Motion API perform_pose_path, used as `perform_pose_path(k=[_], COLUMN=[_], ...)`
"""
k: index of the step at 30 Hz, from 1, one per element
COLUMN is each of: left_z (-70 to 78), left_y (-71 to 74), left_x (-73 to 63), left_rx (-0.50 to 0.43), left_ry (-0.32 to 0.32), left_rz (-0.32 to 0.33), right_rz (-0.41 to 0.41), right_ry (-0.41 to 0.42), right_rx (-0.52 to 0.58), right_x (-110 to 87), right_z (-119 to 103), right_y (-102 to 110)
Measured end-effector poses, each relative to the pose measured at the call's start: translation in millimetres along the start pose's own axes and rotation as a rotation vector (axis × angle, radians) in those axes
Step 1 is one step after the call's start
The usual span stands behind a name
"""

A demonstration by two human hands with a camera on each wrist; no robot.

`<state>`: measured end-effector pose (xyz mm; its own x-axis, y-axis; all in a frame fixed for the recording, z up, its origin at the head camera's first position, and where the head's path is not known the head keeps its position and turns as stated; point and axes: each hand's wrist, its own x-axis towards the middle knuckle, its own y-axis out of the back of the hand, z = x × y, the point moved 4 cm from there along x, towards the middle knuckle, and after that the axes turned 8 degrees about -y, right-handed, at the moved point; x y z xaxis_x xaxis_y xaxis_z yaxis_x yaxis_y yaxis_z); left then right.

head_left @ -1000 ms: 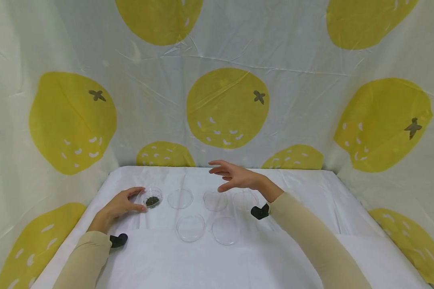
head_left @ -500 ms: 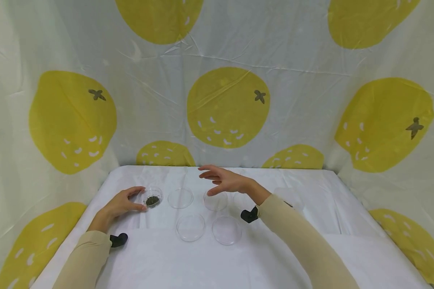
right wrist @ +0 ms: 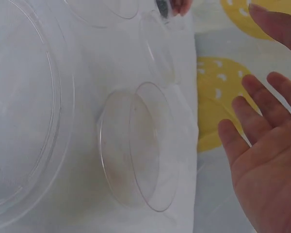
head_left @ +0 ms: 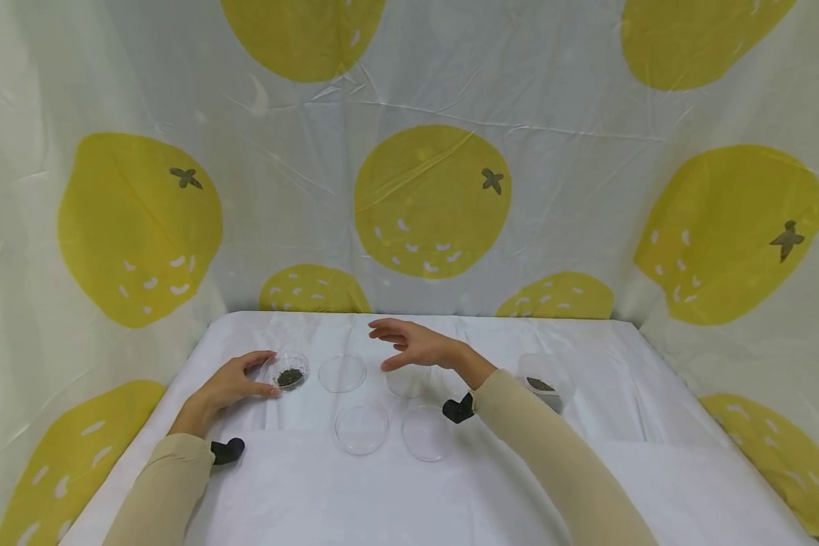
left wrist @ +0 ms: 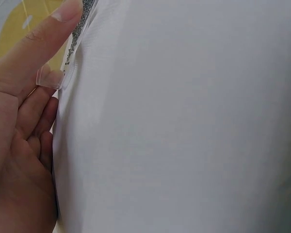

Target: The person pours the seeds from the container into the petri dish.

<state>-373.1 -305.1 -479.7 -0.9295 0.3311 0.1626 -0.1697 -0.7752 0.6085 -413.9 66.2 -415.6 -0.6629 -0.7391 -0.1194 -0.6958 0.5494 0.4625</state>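
At the left of the table, my left hand point(head_left: 232, 385) holds a small clear dish point(head_left: 292, 358) between thumb and fingers. Dark green-grey crumbled material point(head_left: 290, 377) lies in it; the left wrist view shows the thumb point(left wrist: 43, 41) on its side. My right hand point(head_left: 423, 345) hovers, empty, over the back row of clear round petri dishes, fingers loosely extended. Beneath it a petri dish point(head_left: 408, 383) is partly covered by the hand. In the right wrist view the palm point(right wrist: 269, 179) stands apart from a petri dish point(right wrist: 136, 150).
Other petri dishes lie flat: one at the back point(head_left: 342, 373), two in front, left point(head_left: 361, 429) and right point(head_left: 428, 434). A clear box point(head_left: 539, 364) with brown material stands beyond my right forearm. White cloth covers the table point(head_left: 355, 500); a lemon-printed curtain point(head_left: 553, 220) hangs behind.
My right hand has moved left and slightly down over the back row, baring the box with brown material at the right. The left hand keeps its hold on the dish.
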Motion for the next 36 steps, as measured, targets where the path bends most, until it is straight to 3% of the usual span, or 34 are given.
perform_pose_path(k=[13, 30, 36], left_z=[0.0, -3.7, -1.4], left_y=[-1.6, -0.7, -0.8], left_x=[-0.8, 1.9, 2.0], left_rx=[-0.017, -0.039, -0.046], left_ry=[0.019, 0.014, 0.022], left_rz=[0.008, 0.005, 0.012], right_rz=[0.05, 0.075, 0.078], right_ry=[-0.046, -0.152, -0.165], right_rx=[-0.004, -0.144, -0.242], right_x=[21.3, 41.9, 47.7], right_z=[18, 31, 29], right_y=[-12, -22, -25])
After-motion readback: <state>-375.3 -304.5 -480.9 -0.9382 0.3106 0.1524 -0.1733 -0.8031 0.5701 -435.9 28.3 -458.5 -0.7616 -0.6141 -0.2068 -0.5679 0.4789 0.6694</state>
